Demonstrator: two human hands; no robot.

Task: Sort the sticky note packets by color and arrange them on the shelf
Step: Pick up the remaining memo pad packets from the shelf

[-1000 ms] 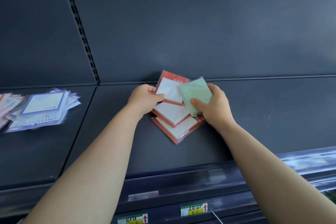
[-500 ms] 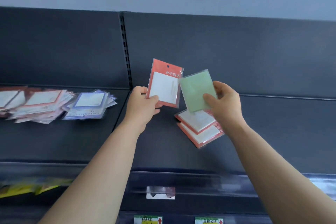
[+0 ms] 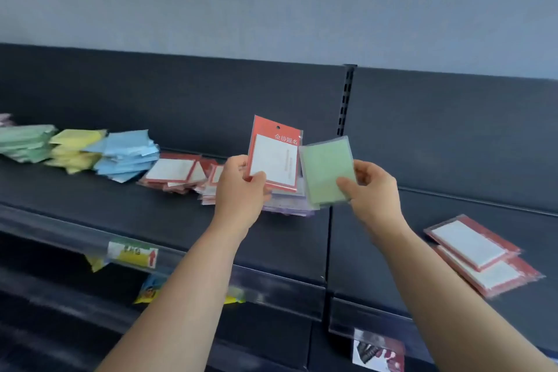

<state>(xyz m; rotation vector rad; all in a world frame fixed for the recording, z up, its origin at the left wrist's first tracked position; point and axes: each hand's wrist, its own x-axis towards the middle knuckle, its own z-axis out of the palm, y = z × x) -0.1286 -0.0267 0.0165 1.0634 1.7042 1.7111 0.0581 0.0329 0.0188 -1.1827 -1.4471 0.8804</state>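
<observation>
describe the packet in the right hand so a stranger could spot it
In front of the dark shelf, two hands are raised. The right hand pinches the green packet. It is plain pale green in clear wrap, unlike the red-bordered packet in the left hand.

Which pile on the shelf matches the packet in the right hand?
The green pile at the far left, beyond the yellow pile and the blue pile; the right hand holds a green packet.
</observation>
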